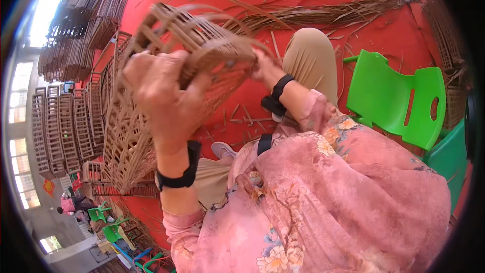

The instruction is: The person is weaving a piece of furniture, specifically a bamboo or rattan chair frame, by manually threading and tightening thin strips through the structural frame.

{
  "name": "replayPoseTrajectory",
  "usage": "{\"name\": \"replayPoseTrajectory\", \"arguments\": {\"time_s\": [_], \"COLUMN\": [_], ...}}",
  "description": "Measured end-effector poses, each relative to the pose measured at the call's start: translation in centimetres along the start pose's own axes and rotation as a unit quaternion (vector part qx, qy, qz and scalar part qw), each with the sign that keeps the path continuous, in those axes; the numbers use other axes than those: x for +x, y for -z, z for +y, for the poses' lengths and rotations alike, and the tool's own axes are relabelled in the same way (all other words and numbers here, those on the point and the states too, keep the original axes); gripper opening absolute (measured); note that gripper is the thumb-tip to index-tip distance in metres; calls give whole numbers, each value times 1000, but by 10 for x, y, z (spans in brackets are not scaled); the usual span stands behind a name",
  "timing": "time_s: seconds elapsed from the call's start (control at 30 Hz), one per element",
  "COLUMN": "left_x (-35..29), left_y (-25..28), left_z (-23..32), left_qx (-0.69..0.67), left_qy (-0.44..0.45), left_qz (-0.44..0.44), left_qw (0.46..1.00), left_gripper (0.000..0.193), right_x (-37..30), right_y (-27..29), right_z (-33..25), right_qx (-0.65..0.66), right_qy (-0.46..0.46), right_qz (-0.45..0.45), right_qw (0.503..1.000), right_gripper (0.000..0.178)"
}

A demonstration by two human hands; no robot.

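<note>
A large brown woven basket [129, 146] is tilted up in front of me, its openwork side slanting down to the left. My left hand [164, 91] is closed on its upper edge, thumb bent over the weave. At the basket's right end, my right hand [266, 66] is closed too. Its fingers are blurred and partly hidden, so whether they grip the rim or a strip does not show. Loose strips [237, 1] arc out from the basket's top. A black band circles each wrist.
Long brown strips [323, 12] lie bundled across the red floor [242, 98], with short offcuts scattered around. A green plastic chair [391, 96] stands at right. Stacks of woven frames [65, 129] line the left side. Another person [76, 203] sits far off at lower left.
</note>
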State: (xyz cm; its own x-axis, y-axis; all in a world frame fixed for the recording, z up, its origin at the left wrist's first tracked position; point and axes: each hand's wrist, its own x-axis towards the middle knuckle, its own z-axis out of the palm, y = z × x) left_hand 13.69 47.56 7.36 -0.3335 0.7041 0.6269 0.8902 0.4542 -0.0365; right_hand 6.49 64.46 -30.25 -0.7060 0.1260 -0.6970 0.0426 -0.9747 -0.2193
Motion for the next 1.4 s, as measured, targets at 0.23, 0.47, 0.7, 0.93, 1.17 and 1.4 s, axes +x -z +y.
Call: {"name": "replayPoseTrajectory", "arguments": {"time_s": [0.23, 0.47, 0.7, 0.93, 1.17, 1.4], "left_x": [-14, -107, -246, -284, -308, -302], "left_y": [81, 79, -12, 6, 16, 70], "left_z": [-9, -44, -81, -63, -50, -42], "left_qx": [-8, -173, -402, -289, -347, -337], "left_qy": [57, 304, 472, 484, 468, 514], "left_qz": [279, 337, 280, 232, 187, 273], "left_qw": [959, 874, 733, 793, 791, 740], "left_gripper": [32, 30, 26, 28, 29, 23], "right_x": [-181, -201, -210, -212, -230, -242], "right_y": [-136, -141, -74, -60, -44, -24], "right_z": [-133, -169, -65, -50, -49, -54], "right_qx": [-82, -246, -150, -189, -213, -206], "right_qy": [234, 540, 335, 310, 328, 330], "right_qz": [-159, -317, -172, -154, -133, -168], "right_qw": [956, 740, 914, 919, 911, 906], "right_gripper": [25, 22, 22, 24, 32, 24]}}
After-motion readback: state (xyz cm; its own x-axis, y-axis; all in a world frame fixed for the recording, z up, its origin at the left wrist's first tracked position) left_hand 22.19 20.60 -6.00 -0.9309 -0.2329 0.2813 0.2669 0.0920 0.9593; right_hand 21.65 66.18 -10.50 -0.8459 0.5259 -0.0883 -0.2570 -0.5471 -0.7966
